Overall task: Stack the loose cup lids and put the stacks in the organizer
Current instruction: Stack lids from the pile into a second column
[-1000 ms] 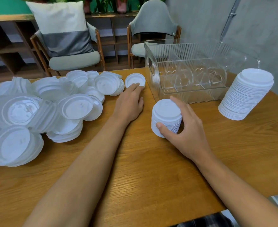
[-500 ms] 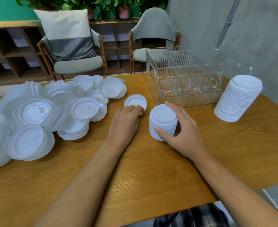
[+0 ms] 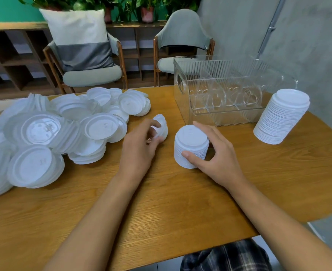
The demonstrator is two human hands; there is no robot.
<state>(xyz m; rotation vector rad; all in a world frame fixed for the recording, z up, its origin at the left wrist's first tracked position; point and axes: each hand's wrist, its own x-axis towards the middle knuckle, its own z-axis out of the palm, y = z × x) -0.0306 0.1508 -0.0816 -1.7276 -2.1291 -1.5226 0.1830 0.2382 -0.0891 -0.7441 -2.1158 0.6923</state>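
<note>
From the head camera, looking down: my left grip [image 3: 141, 147] is clenched on a single small white plastic cup lid [image 3: 160, 127], pinched between thumb and fingertips and tipped up on its edge. Whether its lower rim touches the light wooden counter [image 3: 180, 202] I cannot tell.

Just to the right of it, my right grip [image 3: 220, 161] is grasping a short upright stack of white plastic lids [image 3: 190, 143] that stands on the counter. My thumb [image 3: 188, 154] presses its near side and my fingers curl round the far side.

Close behind that stack stands the clear ribbed plastic organizer [image 3: 181, 98], divided into compartments, with heart-shaped cut-outs in its dividers.

To the right of the organizer, well apart from my grips, a tall stack of white lids [image 3: 282, 118] rests on the counter, leaning a little.

Across the left half of the counter lies the big heap of loose white and translucent lids [image 3: 53, 130], some nested in slumped piles, its nearest edge beside my left grip.

Beyond the counter are two wooden chairs with grey-green seats [image 3: 92, 75]. The left one carries a white and grey cushion [image 3: 79, 38], and potted green plants [image 3: 126, 8] stand on the wooden shelf behind.
</note>
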